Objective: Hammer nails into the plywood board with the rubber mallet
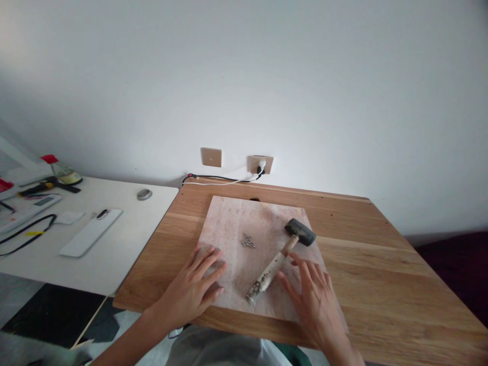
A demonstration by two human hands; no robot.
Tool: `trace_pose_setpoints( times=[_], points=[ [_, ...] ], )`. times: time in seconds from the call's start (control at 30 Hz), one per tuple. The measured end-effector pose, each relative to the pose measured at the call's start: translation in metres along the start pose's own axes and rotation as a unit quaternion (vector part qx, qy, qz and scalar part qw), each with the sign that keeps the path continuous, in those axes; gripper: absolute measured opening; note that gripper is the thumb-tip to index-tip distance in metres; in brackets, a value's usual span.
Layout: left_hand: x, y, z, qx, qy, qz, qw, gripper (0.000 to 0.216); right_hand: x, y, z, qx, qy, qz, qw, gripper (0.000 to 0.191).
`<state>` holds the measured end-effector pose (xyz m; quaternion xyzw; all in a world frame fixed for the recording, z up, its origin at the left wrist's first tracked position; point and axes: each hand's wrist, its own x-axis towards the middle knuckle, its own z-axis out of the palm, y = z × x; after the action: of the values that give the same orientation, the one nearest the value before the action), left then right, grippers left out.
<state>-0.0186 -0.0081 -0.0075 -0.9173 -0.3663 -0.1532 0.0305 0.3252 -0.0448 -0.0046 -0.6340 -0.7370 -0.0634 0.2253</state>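
A pale wooden board [232, 223] lies on a brown wooden table [381, 274]. On the board rests a mallet [280, 260] with a black head and a worn light handle, lying diagonally. A small pile of nails [248, 241] sits near the board's middle. My left hand [196, 290] lies flat on the board's near left corner, fingers spread. My right hand [312, 295] rests open on the board's near right part, its fingertips just beside the mallet handle. Neither hand holds anything.
A white table [114, 254] stands to the left with a phone [91, 231], a remote, cables, a small round object [144, 194] and a bottle [63, 170]. Wall sockets [260, 164] with a plugged cable sit behind the brown table.
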Motion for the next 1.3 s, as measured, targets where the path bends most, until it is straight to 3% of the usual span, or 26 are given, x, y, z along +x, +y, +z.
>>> trace_pose_setpoints(
  times=[0.13,0.27,0.47,0.57,0.67,0.87,1.1,1.2,1.3],
  points=[
    [-0.006,0.001,-0.002,0.002,-0.004,-0.012,1.0,0.044,-0.021,0.039,-0.002,-0.037,0.01,0.01,0.999,0.052],
    [-0.014,-0.007,-0.009,0.004,-0.018,-0.015,1.0,0.044,-0.024,0.056,0.004,0.03,-0.018,-0.007,0.999,0.047],
    [-0.033,-0.057,-0.03,0.006,-0.017,-0.044,0.999,0.038,0.014,0.013,0.017,0.121,-0.073,-0.014,0.99,0.05],
    [-0.046,-0.085,-0.036,0.02,-0.022,-0.088,0.996,0.037,0.033,-0.014,0.025,0.117,-0.085,-0.047,0.988,0.05],
    [-0.056,-0.098,-0.036,0.031,-0.03,-0.125,0.991,0.037,0.042,-0.028,0.03,0.111,-0.092,-0.063,0.988,0.049],
    [-0.059,-0.093,-0.029,0.023,-0.045,-0.159,0.986,0.038,0.039,-0.028,0.033,0.105,-0.071,-0.047,0.991,0.045],
    [-0.056,-0.095,-0.029,0.003,-0.03,-0.141,0.989,0.039,0.039,-0.026,0.033,0.079,-0.052,-0.05,0.994,0.037],
    [-0.046,-0.082,-0.029,-0.003,-0.031,-0.124,0.992,0.042,0.034,-0.012,0.031,0.082,-0.032,-0.038,0.995,0.038],
    [-0.031,-0.05,-0.022,-0.002,-0.03,-0.113,0.993,0.043,0.02,0.015,0.026,0.07,-0.018,-0.005,0.997,0.042]
  ],
)
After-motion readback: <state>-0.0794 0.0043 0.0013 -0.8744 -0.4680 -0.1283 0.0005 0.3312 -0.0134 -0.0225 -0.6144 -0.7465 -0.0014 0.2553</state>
